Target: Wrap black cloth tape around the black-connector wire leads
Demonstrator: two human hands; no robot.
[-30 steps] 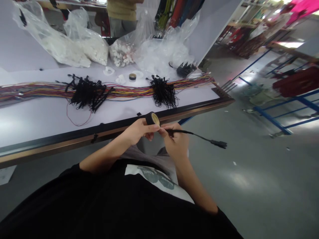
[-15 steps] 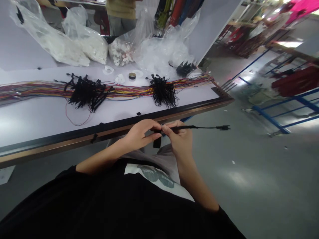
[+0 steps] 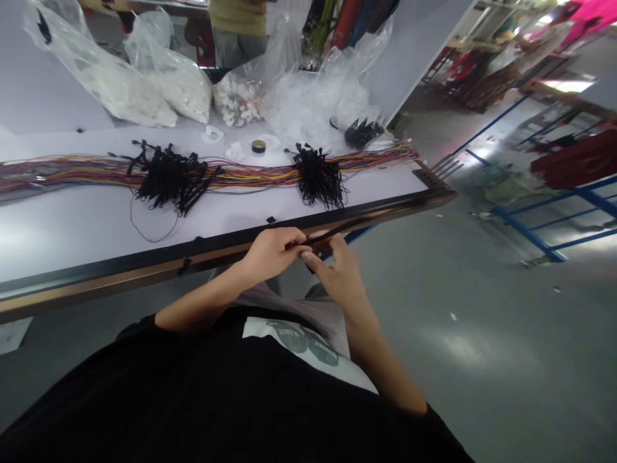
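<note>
My left hand (image 3: 272, 254) is closed, its thumb and fingertips pinching one end of a thin black cable (image 3: 344, 226). From there the cable slants up to the right, and its far end is smeared by motion against the table edge. My right hand (image 3: 340, 273) is curled under the cable. Its thumb meets the left fingertips and its other fingers lie along the cable. A small dark piece, perhaps tape, shows just under the thumbs, mostly hidden. Both hands are in front of the table's edge, above my lap.
On the white table (image 3: 231, 218) lie a long run of coloured wires (image 3: 260, 177) and two piles of black connector leads (image 3: 171, 177). A tape roll (image 3: 258, 146) and plastic bags (image 3: 241, 96) of white parts sit behind. A blue metal frame (image 3: 530, 235) stands right.
The cable's free end has swung up toward the table edge and is now blurred. My right hand has turned, its fingers shifting left and lower. The strip hanging below is now mostly hidden.
</note>
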